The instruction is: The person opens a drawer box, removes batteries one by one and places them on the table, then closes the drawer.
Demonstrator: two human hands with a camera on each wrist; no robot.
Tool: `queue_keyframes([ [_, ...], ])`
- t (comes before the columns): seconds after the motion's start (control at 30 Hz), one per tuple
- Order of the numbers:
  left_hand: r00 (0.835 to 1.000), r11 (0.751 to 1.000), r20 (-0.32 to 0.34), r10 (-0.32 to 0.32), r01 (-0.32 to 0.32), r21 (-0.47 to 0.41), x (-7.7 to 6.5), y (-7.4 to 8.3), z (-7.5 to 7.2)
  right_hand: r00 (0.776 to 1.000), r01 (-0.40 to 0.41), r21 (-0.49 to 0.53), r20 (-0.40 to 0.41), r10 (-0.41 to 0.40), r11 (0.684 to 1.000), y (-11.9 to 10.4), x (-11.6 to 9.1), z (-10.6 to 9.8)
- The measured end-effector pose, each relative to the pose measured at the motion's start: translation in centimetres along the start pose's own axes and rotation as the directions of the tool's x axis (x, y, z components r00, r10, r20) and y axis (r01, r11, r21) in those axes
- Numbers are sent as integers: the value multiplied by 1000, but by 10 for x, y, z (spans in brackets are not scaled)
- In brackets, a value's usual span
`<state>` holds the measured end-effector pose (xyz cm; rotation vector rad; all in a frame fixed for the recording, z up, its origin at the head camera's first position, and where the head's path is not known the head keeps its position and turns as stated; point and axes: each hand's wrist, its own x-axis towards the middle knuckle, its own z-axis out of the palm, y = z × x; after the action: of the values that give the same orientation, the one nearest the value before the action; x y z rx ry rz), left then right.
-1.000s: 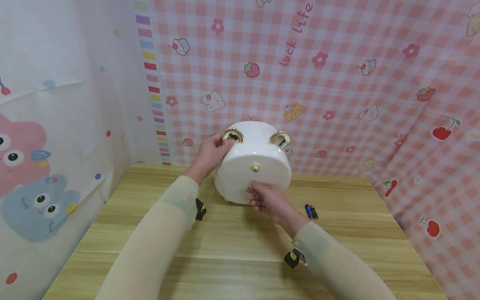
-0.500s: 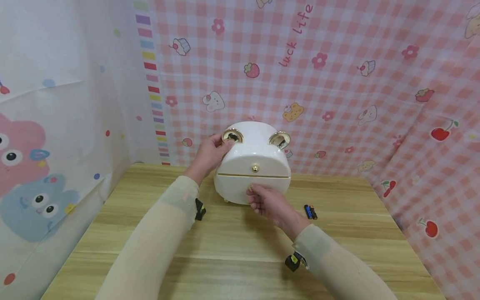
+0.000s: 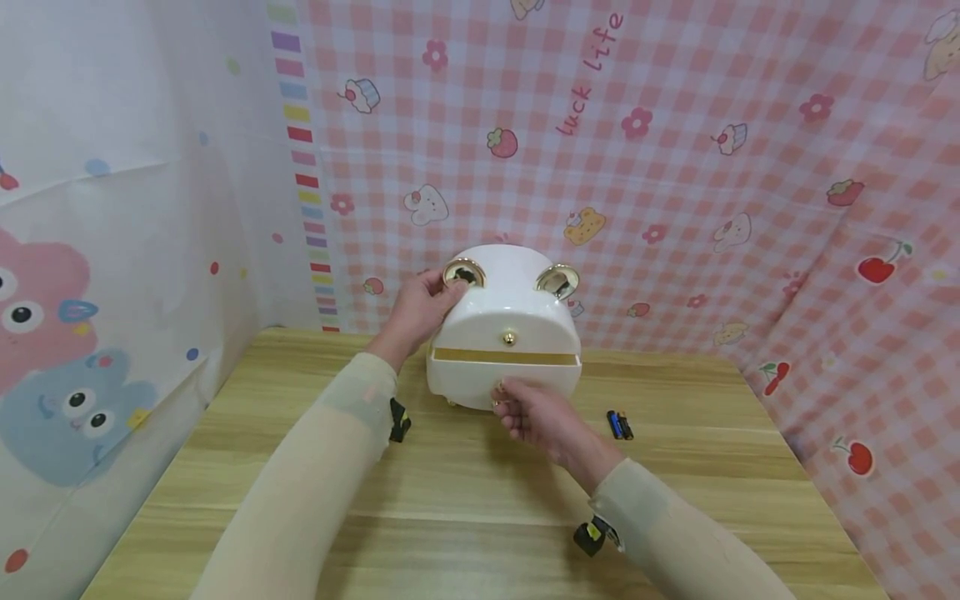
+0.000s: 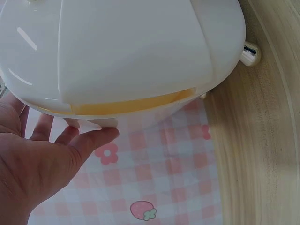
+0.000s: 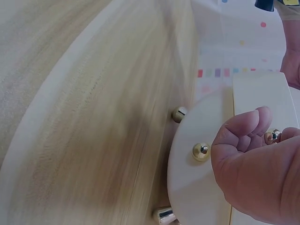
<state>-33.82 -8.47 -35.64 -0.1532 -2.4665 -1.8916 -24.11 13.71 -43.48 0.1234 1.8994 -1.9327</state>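
Observation:
A glossy white storage box (image 3: 510,283) with round gold-rimmed ears stands at the back of the table, its middle drawer (image 3: 457,377) pulled partway out. My right hand (image 3: 536,417) pinches that drawer's gold knob (image 5: 273,137); another gold knob (image 5: 201,152) sits on the panel below. The upper drawer's knob (image 3: 510,338) is untouched. My left hand (image 3: 420,304) holds the box's upper left side, thumb beside the left ear (image 3: 465,273) and fingers behind. In the left wrist view its fingers (image 4: 93,140) press the white shell. The drawer's inside is mostly hidden from above.
Two batteries (image 3: 619,425), one blue and one dark, lie on the wooden table (image 3: 450,517) right of the box. A pink checked cloth (image 3: 675,192) hangs close behind the box, and a white printed cloth (image 3: 172,250) hangs on the left.
My right hand has drawn the middle drawer out towards me, from closed to a visible yellowish gap along its top. My left hand has stayed on the box.

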Motion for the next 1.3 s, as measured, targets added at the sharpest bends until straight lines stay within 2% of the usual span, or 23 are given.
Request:
queue_keyframes([
  [0.33, 1000, 1000, -2, -12, 12, 7, -2, 0, 1, 1000, -3, -6, 5, 3, 1000, 4, -7, 1],
  [1.3, 1000, 1000, -11, 4, -4, 6, -1, 1, 1, 1000, -3, -17, 31, 3, 1000, 10, -21, -1],
])
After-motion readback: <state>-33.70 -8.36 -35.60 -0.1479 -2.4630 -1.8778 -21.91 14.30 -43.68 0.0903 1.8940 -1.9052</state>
